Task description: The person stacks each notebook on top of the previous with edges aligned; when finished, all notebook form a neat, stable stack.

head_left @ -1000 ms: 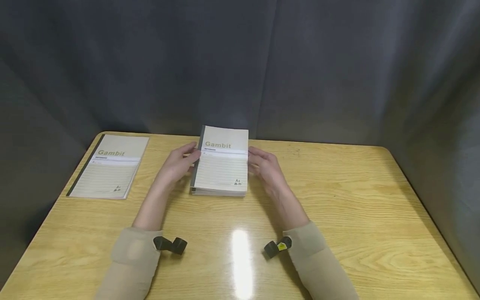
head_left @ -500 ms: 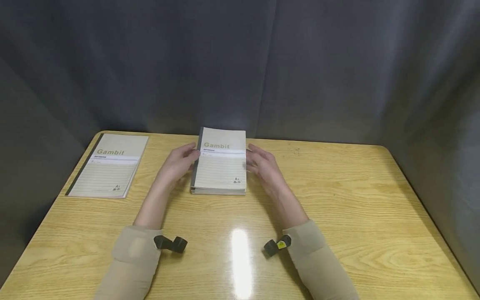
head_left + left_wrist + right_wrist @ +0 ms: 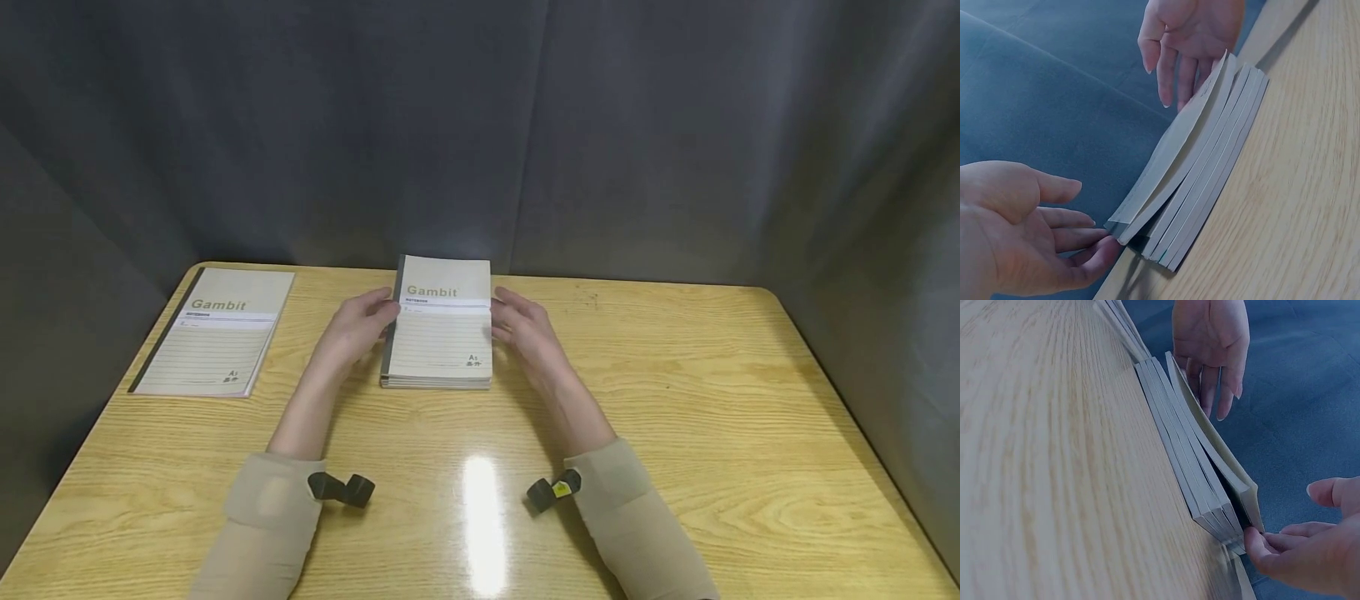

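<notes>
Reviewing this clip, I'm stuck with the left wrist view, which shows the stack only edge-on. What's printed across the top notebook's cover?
Observer: In the head view, the top notebook reads "Gambit" in large letters.

Operator: Is that stack the only one out there?

Observer: No, a second Gambit notebook pile lies near the far left corner of the wooden table.

Operator: And where does the right hand make contact? Part of it is hidden behind the cover for me.

Observer: The right wrist view shows one of its fingertips apparently touching the top notebook's edge, near a corner.
</notes>
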`<act>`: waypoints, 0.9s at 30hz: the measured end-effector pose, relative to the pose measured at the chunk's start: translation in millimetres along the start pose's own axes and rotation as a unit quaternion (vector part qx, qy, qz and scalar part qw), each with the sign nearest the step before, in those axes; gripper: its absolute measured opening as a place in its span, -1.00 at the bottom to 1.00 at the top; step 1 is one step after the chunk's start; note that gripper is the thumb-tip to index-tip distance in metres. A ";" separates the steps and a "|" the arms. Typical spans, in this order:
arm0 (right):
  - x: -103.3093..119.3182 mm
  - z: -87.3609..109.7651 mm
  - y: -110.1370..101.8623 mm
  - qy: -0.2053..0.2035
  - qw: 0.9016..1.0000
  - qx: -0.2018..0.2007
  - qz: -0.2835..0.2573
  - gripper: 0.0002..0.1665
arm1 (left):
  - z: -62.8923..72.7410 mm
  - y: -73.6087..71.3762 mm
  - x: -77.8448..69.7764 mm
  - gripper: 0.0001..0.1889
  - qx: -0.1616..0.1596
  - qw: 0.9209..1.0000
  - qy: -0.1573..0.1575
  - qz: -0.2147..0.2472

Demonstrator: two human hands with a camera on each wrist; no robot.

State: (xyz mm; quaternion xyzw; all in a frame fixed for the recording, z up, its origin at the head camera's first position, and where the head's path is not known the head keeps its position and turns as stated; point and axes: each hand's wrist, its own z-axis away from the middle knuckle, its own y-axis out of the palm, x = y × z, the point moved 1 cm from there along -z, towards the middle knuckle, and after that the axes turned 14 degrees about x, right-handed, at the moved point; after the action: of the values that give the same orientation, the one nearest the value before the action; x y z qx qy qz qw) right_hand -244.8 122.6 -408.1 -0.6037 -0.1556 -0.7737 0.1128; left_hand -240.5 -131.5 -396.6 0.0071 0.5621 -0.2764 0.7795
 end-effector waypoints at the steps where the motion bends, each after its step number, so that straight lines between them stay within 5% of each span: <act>1: 0.1 0.1 0.2 0.003 1.000 -0.001 0.005 -0.21 | 0.1 -0.1 0.0 -0.35 0.000 1.000 0.001 -0.003; 13: 2.3 2.8 2.9 0.031 0.999 0.002 0.031 -0.27 | 2.9 -0.2 -1.8 -0.37 0.007 0.999 0.000 -0.051; 27: 2.7 5.8 3.2 0.034 0.999 0.023 0.026 -0.23 | -0.6 5.5 -3.2 -0.39 0.014 1.000 -0.006 -0.024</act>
State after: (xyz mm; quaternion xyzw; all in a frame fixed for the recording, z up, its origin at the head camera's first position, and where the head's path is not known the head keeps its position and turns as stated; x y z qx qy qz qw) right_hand -239.1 121.9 -403.9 -0.5782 -0.1538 -0.7867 0.1524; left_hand -239.3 -125.3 -395.7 0.0029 0.5534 -0.3035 0.7757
